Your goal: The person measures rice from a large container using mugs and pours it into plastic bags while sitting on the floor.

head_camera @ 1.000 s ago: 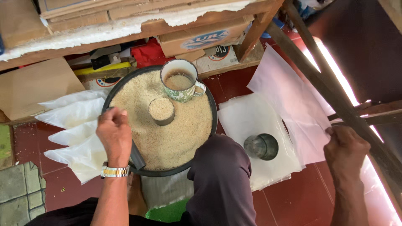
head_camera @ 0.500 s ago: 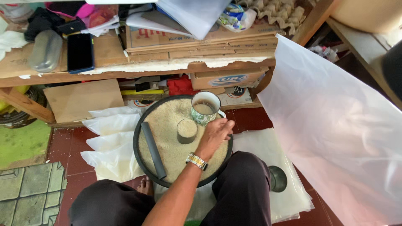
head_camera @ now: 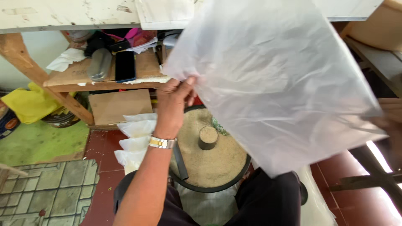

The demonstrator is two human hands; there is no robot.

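Plastic bag (head_camera: 276,83), clear and large, hangs over the rice basin (head_camera: 209,184); left hand (head_camera: 173,100) pinches its left corner, right hand (head_camera: 387,119) grasps its right edge.

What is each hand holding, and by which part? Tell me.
Both hold one large clear plastic bag. The left hand pinches its left corner; the right hand, seen partly through the plastic, grips its right corner.

Left hand (head_camera: 173,102) raised toward twelve o'clock, forearm running up from six, fingers pinched closed, wristwatch (head_camera: 162,143) on wrist. Right hand (head_camera: 387,121) out at three o'clock, blurred, grip unclear.
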